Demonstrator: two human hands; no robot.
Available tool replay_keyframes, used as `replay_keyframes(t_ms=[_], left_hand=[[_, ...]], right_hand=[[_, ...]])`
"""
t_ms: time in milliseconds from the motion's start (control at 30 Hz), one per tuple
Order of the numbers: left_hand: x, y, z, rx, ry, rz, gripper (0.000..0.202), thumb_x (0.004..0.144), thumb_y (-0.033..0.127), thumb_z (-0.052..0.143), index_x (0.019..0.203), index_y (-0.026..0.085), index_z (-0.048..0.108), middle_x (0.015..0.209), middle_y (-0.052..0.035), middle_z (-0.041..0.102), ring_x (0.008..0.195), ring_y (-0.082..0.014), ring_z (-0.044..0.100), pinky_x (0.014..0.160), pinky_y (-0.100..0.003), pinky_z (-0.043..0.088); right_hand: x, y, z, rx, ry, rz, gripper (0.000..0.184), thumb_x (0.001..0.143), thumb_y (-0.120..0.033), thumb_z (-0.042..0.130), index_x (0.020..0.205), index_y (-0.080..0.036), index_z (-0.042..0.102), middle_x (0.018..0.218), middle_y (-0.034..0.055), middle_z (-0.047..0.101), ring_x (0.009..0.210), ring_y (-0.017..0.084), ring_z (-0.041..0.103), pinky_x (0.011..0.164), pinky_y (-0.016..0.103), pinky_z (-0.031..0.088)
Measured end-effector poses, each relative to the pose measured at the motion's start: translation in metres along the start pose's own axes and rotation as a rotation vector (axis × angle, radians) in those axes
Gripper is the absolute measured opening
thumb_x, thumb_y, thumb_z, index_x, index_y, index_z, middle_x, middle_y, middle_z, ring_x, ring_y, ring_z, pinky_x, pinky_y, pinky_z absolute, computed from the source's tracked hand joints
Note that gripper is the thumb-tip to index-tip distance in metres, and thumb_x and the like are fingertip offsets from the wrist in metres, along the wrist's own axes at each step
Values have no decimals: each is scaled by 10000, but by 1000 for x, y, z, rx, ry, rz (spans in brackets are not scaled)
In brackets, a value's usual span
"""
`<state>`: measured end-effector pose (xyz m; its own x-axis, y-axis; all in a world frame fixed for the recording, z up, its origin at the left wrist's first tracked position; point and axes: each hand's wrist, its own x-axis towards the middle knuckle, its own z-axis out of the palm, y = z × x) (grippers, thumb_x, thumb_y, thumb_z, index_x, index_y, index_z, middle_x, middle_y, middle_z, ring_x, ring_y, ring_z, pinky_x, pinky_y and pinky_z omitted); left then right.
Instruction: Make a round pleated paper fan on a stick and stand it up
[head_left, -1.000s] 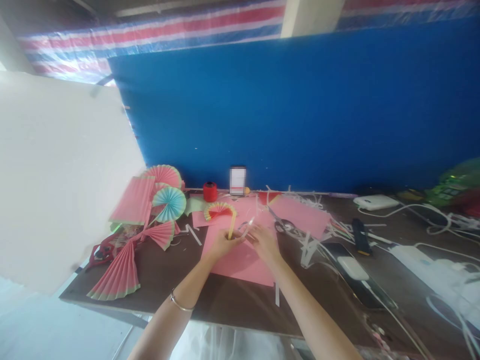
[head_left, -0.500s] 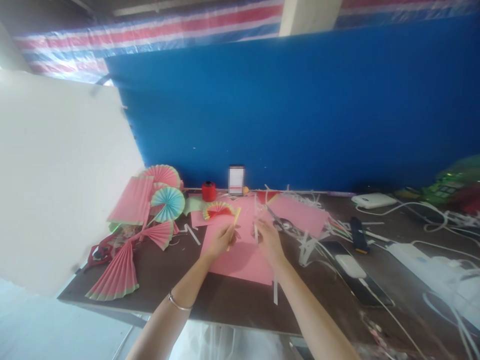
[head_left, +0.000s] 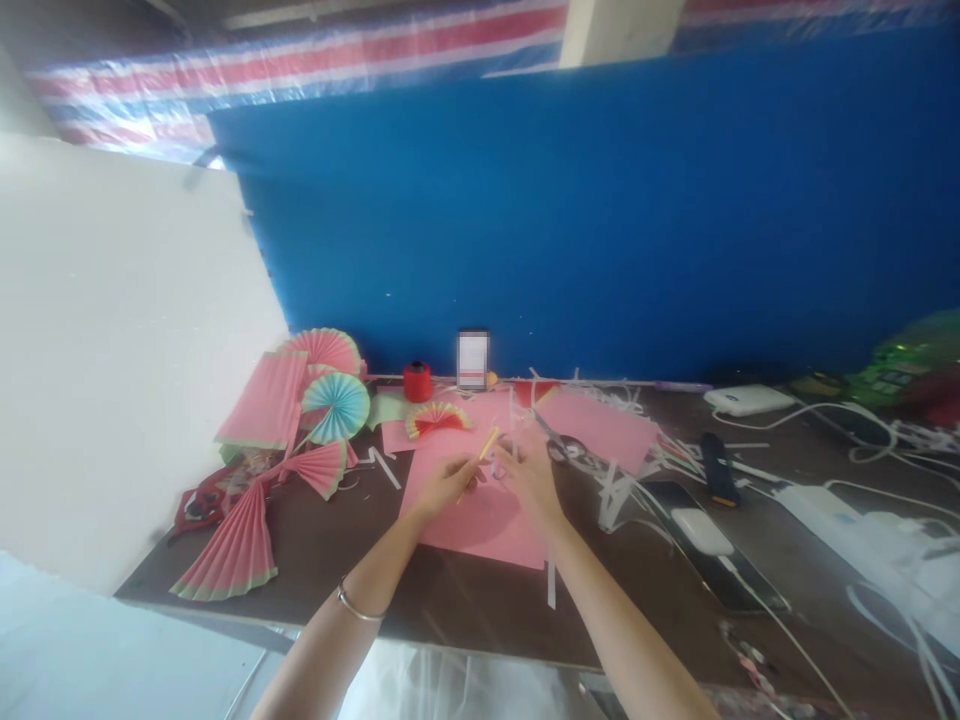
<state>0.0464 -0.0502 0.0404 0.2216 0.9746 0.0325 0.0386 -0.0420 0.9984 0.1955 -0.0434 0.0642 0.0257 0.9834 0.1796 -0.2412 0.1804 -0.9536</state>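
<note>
Over a pink paper sheet (head_left: 480, 520) on the brown table (head_left: 360, 570), my left hand (head_left: 444, 484) pinches a narrow folded yellow paper strip (head_left: 487, 443) that slants up to the right. My right hand (head_left: 529, 472) is beside it with fingers curled at the strip's upper end; whether it grips the strip or something small is hidden. A bracelet is on my left wrist. Scissors (head_left: 564, 445) lie just right of my right hand.
Pleated pink and teal paper fans (head_left: 300, 430) lie at the table's left. A red thread spool (head_left: 418, 381) and a phone (head_left: 472, 359) stand by the blue board. White paper strips, another phone (head_left: 697, 530), cables and a power strip (head_left: 840, 515) crowd the right side.
The yellow strip has tilted from nearly upright to slanting right. My right hand has come in closer to my left, and the white sliver it held is no longer seen.
</note>
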Motion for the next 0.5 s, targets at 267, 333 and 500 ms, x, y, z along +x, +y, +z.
replay_keyframes(t_ms=[267, 333, 500], left_hand=[[-5, 6, 1, 42, -35, 86, 466, 780, 568, 480, 745, 136, 651, 552, 11, 485, 494, -87, 436, 488, -212, 343], [-6, 9, 1, 55, -45, 84, 485, 792, 577, 451, 685, 139, 630, 539, 9, 483, 483, -90, 439, 486, -217, 348], [-7, 10, 3, 91, -44, 59, 499, 796, 586, 435, 675, 135, 613, 583, -24, 556, 528, -113, 509, 490, -212, 385]], right_hand=[[-7, -10, 5, 13, 17, 23, 870, 612, -328, 732, 1342, -276, 262, 621, -76, 614, 589, 133, 579, 570, 255, 467], [-6, -9, 5, 17, 28, 37, 849, 598, -332, 738, 1323, -274, 300, 616, -80, 600, 571, 125, 567, 554, 248, 457], [-6, -6, 2, 40, 29, 81, 806, 584, -318, 756, 1282, -282, 356, 599, -87, 552, 536, 110, 518, 518, 239, 424]])
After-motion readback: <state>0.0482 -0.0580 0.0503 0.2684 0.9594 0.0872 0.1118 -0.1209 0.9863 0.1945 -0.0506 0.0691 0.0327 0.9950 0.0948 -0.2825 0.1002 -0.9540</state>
